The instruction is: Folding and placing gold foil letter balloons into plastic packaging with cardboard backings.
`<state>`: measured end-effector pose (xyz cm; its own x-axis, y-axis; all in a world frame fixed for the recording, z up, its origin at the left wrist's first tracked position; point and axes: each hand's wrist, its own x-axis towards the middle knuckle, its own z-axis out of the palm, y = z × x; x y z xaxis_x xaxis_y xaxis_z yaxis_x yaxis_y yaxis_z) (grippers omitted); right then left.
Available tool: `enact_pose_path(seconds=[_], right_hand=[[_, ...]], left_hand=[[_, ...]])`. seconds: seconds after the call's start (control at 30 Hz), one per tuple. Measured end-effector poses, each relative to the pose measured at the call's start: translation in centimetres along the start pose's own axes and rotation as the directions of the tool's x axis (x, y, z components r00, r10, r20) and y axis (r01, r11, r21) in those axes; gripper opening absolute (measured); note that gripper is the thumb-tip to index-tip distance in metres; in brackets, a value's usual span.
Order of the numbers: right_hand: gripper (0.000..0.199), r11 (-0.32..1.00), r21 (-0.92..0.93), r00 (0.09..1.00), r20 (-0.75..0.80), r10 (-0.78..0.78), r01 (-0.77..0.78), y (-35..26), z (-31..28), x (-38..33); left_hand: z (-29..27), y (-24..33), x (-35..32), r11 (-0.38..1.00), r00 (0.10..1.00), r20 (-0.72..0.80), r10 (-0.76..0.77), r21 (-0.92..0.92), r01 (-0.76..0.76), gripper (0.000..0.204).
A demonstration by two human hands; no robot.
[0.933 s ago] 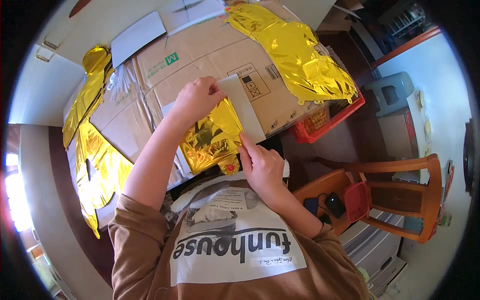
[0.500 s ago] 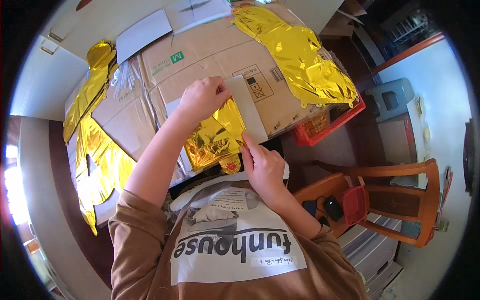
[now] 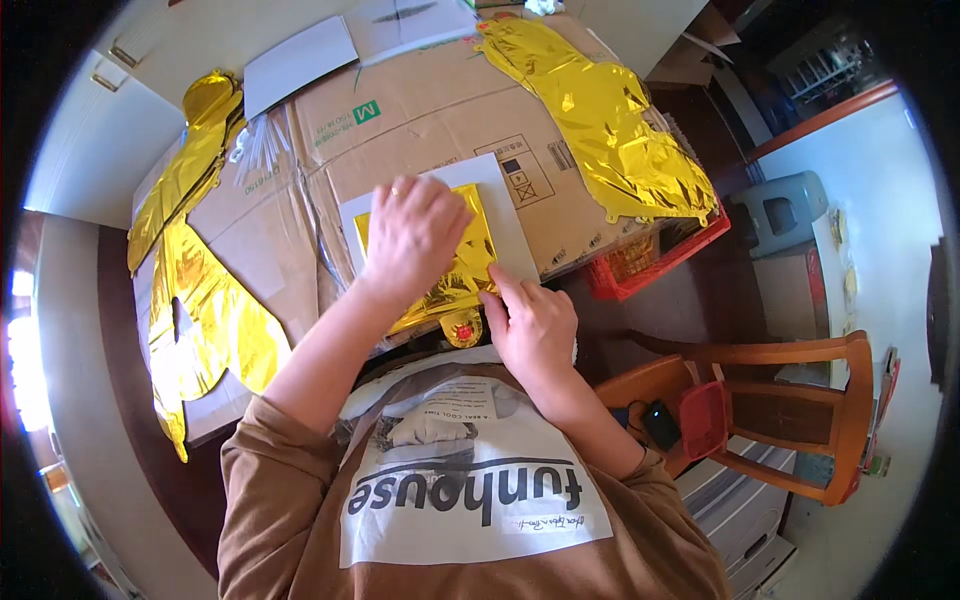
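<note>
From the head view, a small gold foil piece (image 3: 450, 270) is seen lying on a white card (image 3: 500, 215), which rests on a flattened brown cardboard box (image 3: 430, 120) covering the table. The left hand (image 3: 412, 235) is laid flat on the foil, fingers spread and pressing down; nothing is gripped by it. The right hand (image 3: 532, 330) is set at the near right corner of the foil, its fingertips drawn together at the foil's edge, though whether the edge is actually pinched cannot be told. A small round red-and-gold tab (image 3: 462, 328) hangs at the foil's near edge, just beside the right hand.

On the cardboard, a green square mark (image 3: 366, 110) is printed near the far left, and a black-outlined rectangular label with small pictograms (image 3: 525, 170) is placed just beyond the white card's far corner.

Three further gold foil shapes are counted: one large crumpled one (image 3: 610, 130) at the far right of the cardboard, one long narrow one (image 3: 185, 165) at the far left, and one broad one (image 3: 205, 320) at the near left. Two white sheets (image 3: 300, 65) lie at the far edge. A red crate (image 3: 665, 265) is tucked below the table's right edge, and one wooden chair (image 3: 790, 400) stands to the right.
</note>
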<state>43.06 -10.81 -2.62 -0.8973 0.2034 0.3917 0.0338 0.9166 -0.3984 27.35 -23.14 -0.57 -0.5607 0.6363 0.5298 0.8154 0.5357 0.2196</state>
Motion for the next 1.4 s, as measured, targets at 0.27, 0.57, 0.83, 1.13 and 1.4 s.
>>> enact_pose_path(seconds=[0.27,0.57,0.83,1.13,1.4], right_hand=[[0.024,0.999,0.047,0.999,0.035,0.026,-0.028,0.0,-0.7,0.6],[0.016,0.936,0.208,0.954,0.039,-0.297,0.283,5.5,-1.1,10.5],[0.013,0.841,0.397,0.860,0.199,-0.470,0.368,8.9,2.8,16.5],[0.030,0.551,0.151,0.548,0.062,-0.834,0.821,8.1,1.9,17.8],[0.058,0.864,0.297,0.816,0.309,-0.489,0.406,3.5,1.3,10.8]], left_hand=[[0.4,1.1,-3.5,0.994,0.990,0.122,0.076,-0.081,-0.067,0.034],[0.9,1.0,-4.1,0.994,0.990,0.113,0.084,-0.078,-0.075,0.042],[0.9,1.1,-4.1,0.991,0.996,0.076,0.043,-0.127,-0.033,0.047],[0.6,1.1,-4.2,0.991,0.996,0.072,0.044,-0.129,-0.035,0.039],[1.0,0.9,-4.3,0.984,0.999,-0.004,0.049,-0.171,-0.049,0.035]])
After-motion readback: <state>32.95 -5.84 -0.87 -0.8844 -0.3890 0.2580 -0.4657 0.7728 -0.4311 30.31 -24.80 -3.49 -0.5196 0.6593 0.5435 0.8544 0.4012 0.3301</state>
